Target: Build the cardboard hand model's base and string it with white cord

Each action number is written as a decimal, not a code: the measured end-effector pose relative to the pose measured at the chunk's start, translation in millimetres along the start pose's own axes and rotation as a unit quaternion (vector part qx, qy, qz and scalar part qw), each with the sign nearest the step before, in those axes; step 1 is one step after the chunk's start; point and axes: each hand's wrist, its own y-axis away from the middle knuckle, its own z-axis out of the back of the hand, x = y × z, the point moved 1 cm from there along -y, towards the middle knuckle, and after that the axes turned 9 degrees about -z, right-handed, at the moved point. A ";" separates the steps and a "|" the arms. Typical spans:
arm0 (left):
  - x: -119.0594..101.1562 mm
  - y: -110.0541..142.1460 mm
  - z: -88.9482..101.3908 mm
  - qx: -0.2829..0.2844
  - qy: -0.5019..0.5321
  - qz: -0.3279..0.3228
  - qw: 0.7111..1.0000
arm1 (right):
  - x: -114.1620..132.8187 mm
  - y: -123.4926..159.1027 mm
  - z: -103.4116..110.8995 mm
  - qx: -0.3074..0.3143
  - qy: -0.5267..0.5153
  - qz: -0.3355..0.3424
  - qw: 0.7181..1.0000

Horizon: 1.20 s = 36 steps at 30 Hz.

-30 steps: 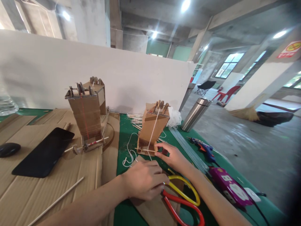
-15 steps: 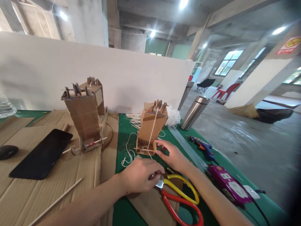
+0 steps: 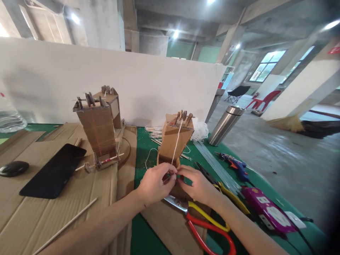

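My left hand (image 3: 156,182) is closed in a pinch at the lower end of a white string (image 3: 177,141). My right hand (image 3: 195,184) is pinched too, its fingertips meeting the left's at the string; what lies between them is mostly hidden. The string runs taut up to the cardboard wheels (image 3: 182,115) on top of a small cardboard tower (image 3: 169,140). Both hands are in front of the tower's base and cover most of it. Just below them, scissors with one yellow and one red handle (image 3: 204,237) rest on a cardboard piece (image 3: 170,228).
To the left stand two more cardboard towers (image 3: 97,127), near a black phone (image 3: 54,171), a mouse (image 3: 14,168) and a thin stick (image 3: 66,225). On the right are black-jawed pliers (image 3: 233,198), clear glue sticks (image 3: 217,166), a glue gun (image 3: 235,166), a purple power strip (image 3: 268,209) and a steel flask (image 3: 227,125).
My left hand has left the scissors and moved up to the string. My right hand has shifted from the tower's base side to pinch beside it. The view has turned slightly left.
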 end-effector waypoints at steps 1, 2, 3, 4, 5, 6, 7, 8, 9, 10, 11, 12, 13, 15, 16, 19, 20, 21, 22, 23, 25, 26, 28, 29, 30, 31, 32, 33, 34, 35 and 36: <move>-0.2 0.5 -0.1 0.009 -0.003 -0.002 1.000 | -0.8 -0.4 -1.0 -0.007 -0.012 -0.004 1.000; -0.4 1.0 -0.3 0.018 -0.007 -0.004 1.000 | -1.3 -0.7 -1.6 -0.010 -0.023 -0.006 1.000; -0.5 1.5 -0.4 0.024 -0.009 -0.006 1.000 | -1.5 -0.7 -2.1 -0.008 -0.031 -0.006 0.999; -0.6 1.9 -0.4 0.028 -0.009 -0.008 1.000 | -1.4 -0.6 -2.3 -0.003 -0.037 -0.006 0.999; -0.6 2.2 -0.4 0.029 -0.008 -0.008 1.000 | -1.2 -0.4 -2.4 0.001 -0.041 -0.007 0.999; -0.6 2.2 -0.3 0.028 -0.004 -0.007 1.000 | -0.9 -0.2 -2.3 0.005 -0.044 -0.008 0.999; -0.5 2.0 -0.1 0.025 0.000 -0.005 1.000 | -0.8 -0.1 -2.2 0.006 -0.047 -0.010 0.999; -0.3 1.6 0.1 0.020 0.005 -0.003 1.000 | -0.6 -0.1 -1.9 0.003 -0.049 -0.010 0.999; -0.1 1.1 0.4 0.013 0.010 0.000 1.000 | -0.4 -0.1 -1.6 -0.001 -0.052 -0.008 0.999; 0.1 0.6 0.7 0.006 0.014 0.004 1.000 | -0.3 -0.2 -1.3 -0.003 -0.053 -0.005 0.999; 0.3 0.1 0.9 -0.002 0.018 0.007 1.000 | -0.1 -0.4 -1.0 -0.004 -0.054 -0.002 0.999; 0.4 -0.3 1.1 -0.007 0.020 0.010 1.000 | 0.1 -0.5 -0.8 -0.005 -0.055 0.001 0.998; 0.5 -0.6 1.2 -0.009 0.021 0.013 1.000 | 0.3 -0.6 -0.6 -0.007 -0.055 0.003 0.998; 0.2 -0.7 1.3 -0.003 0.020 0.013 1.000 | 0.8 -0.7 -0.3 -0.013 -0.057 0.008 0.998; 0.0 -0.6 1.3 0.003 0.019 0.013 1.000 | 1.0 -0.8 -0.1 -0.016 -0.057 0.011 0.998; 0.2 -0.4 1.8 0.031 0.012 0.022 0.999 | 0.6 -1.2 0.5 -0.026 -0.054 0.011 0.998; 0.5 -0.5 2.1 0.040 0.009 0.027 0.999 | 0.1 -1.3 0.7 -0.029 -0.051 0.009 0.998; 0.9 -0.7 2.4 0.046 0.006 0.031 0.998 | -0.4 -1.5 1.0 -0.033 -0.048 0.007 0.998; 1.2 -1.0 2.9 0.050 0.002 0.034 0.998 | -0.9 -1.6 1.2 -0.036 -0.045 0.007 0.998; 1.4 -1.4 3.3 0.054 -0.001 0.037 0.998 | -1.3 -1.8 1.5 -0.039 -0.041 0.007 0.998; 1.4 -2.2 4.2 0.059 -0.007 0.042 0.997 | -1.7 -1.9 1.9 -0.041 -0.035 0.011 0.999; 1.1 -2.5 4.5 0.061 -0.010 0.043 0.997 | -1.6 -1.9 2.1 -0.041 -0.033 0.013 0.999; 0.3 -3.0 5.1 0.062 -0.015 0.044 0.997 | -1.1 -1.9 2.4 -0.042 -0.029 0.016 0.999; -0.1 -3.2 5.3 0.062 -0.018 0.044 0.997 | -0.7 -1.9 2.5 -0.042 -0.027 0.016 0.999; -0.3 -3.3 5.3 0.062 -0.020 0.044 0.997 | -0.4 -1.8 2.6 -0.043 -0.025 0.016 0.999; -0.4 -3.3 5.3 0.061 -0.022 0.045 0.997 | -0.1 -1.7 2.7 -0.043 -0.022 0.015 0.999; -0.3 -3.4 5.2 0.061 -0.022 0.047 0.997 | 0.0 -1.6 2.7 -0.043 -0.018 0.015 0.999; 0.0 -3.4 5.0 0.062 -0.021 0.049 0.997 | 0.1 -1.5 2.6 -0.043 -0.013 0.016 0.999; 0.4 -3.4 4.7 0.062 -0.020 0.051 0.997 | 0.1 -1.3 2.5 -0.042 -0.008 0.019 0.999; 0.9 -3.4 4.4 0.063 -0.018 0.053 0.996 | 0.1 -1.2 2.3 -0.042 -0.003 0.023 0.999; 1.3 -3.4 4.1 0.064 -0.016 0.055 0.996 | 0.1 -1.1 2.1 -0.042 0.003 0.026 0.999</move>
